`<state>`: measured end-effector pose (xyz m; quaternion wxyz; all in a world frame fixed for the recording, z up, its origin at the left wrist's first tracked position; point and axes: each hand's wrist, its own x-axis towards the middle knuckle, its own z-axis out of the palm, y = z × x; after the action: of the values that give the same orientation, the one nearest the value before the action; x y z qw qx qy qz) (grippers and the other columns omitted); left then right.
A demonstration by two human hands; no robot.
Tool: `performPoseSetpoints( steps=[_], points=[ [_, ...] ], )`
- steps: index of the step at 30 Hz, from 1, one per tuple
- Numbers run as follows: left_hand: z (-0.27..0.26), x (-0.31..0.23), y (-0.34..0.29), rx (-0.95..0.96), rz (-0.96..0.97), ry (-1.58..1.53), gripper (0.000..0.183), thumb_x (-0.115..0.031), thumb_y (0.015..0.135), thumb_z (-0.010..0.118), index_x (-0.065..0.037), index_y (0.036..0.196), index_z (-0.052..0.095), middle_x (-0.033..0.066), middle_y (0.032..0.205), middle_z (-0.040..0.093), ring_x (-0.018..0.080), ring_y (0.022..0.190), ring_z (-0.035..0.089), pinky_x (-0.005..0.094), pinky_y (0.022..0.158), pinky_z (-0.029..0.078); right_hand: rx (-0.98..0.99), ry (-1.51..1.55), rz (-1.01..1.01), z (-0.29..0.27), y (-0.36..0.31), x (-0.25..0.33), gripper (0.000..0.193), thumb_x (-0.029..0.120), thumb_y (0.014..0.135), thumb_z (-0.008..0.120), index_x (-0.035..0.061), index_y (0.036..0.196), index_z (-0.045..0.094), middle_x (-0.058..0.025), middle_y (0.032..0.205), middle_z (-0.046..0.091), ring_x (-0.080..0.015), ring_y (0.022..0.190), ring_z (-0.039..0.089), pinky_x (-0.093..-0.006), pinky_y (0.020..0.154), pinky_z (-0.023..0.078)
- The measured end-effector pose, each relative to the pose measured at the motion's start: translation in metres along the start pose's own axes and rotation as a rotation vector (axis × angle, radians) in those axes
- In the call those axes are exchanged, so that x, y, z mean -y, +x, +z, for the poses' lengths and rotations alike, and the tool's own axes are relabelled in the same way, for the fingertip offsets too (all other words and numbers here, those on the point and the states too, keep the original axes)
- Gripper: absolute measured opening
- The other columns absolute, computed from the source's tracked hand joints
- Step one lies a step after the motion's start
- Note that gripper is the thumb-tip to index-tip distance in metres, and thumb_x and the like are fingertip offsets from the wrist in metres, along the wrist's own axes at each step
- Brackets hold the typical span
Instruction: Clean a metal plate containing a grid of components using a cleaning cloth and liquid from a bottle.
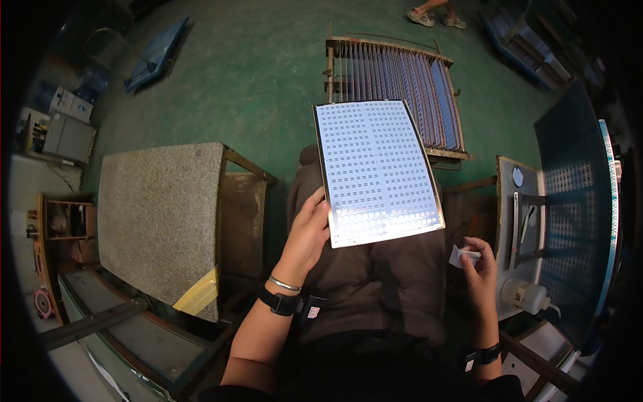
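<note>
Panel (pixel 378 173): thin flat rectangular sheet, white glossy face w/ rows of small dark slots, metal-looking rim. Held up over lap, tilted. Judged light, stiff, but bends if gripped one corner; edges maybe sharp, face scratches easy, so hold by rim.

Left hand (pixel 307 234): at panel lower-left edge, fingers pressed together behind, thumb on front.

Right hand (pixel 479 264): right-below panel, fingertips pinching small white cloth piece (pixel 462 255).

White bottle (pixel 526 295): right-below panel. Slotted rack (pixel 392 84): behind panel, holds similar sheets.
</note>
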<state>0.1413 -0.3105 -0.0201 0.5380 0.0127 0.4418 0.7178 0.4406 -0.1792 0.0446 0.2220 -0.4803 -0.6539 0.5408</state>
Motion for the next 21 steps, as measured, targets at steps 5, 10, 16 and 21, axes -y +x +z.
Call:
performPoseSetpoints(
  steps=[5,10,16,21],
  points=[
    [-0.011,-0.021,-0.031,-0.061,0.020,0.149,0.045,-0.014,0.096,0.047,0.001,0.137,0.034,0.0167,0.136,0.042,0.0261,0.124,0.044,0.0413,0.101,0.041,-0.144,-0.140,0.014,-0.030,-0.006,0.011,0.029,0.003,0.088,0.060,-0.0002,0.117,0.057,-0.0016,0.098,0.055,-0.0077,0.089,0.052,-0.0207,0.079,0.043],
    [-0.022,-0.035,-0.041,-0.129,0.054,0.342,0.034,-0.015,0.097,0.046,0.000,0.127,0.046,0.0158,0.130,0.048,0.0233,0.116,0.051,0.0381,0.097,0.045,-0.532,-0.754,-0.255,-0.121,-0.029,0.035,0.011,-0.001,0.089,0.055,-0.0022,0.099,0.060,-0.0068,0.090,0.061,-0.0117,0.085,0.058,-0.0233,0.074,0.045],
    [-0.013,-0.034,-0.044,-0.068,0.058,0.456,0.028,-0.015,0.097,0.046,0.000,0.120,0.052,0.0131,0.118,0.058,0.0199,0.104,0.058,0.0332,0.091,0.048,-0.824,-1.138,-0.204,-0.194,-0.085,0.047,0.016,0.005,0.093,0.051,-0.0008,0.106,0.060,-0.0114,0.102,0.062,-0.0232,0.093,0.062,-0.0323,0.083,0.048],
    [-0.004,-0.035,-0.047,0.026,0.066,0.508,0.027,-0.015,0.097,0.046,0.000,0.118,0.053,0.0125,0.115,0.059,0.0189,0.102,0.059,0.0316,0.089,0.048,-0.966,-1.199,-0.166,-0.222,-0.094,0.009,0.021,0.014,0.095,0.051,0.0012,0.110,0.059,-0.0126,0.102,0.063,-0.0228,0.094,0.063,-0.0316,0.081,0.048]
  ],
)
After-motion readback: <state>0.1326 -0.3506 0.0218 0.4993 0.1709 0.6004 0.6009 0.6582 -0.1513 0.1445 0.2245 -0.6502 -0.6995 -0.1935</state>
